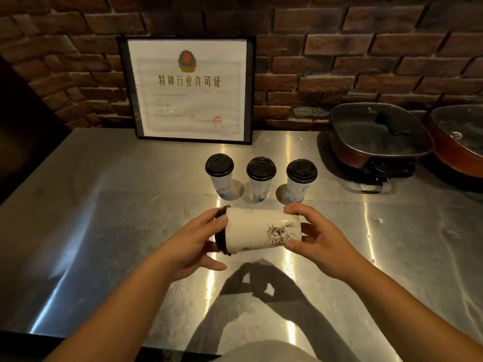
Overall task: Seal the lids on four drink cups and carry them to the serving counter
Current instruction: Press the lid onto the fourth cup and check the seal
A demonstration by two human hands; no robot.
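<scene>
You hold the white printed paper cup [261, 229] sideways, long axis left-right, left hand [194, 244] gripping its black lid [220, 232], right hand [317, 236] its base.

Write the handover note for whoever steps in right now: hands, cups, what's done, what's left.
Left hand: closed around the lid end of the white cup, palm against its black lid.
Right hand: gripping the cup's base end.
The cup is held sideways in the air above the steel counter, lid pointing left.
Three lidded cups stand upright in a row behind it, in front of the framed certificate.
Done: all four cups have lids on; whether each is fully sealed cannot be told.
Left: finish pressing the held cup's lid, set it upright, carry all four to the serving counter.
</scene>
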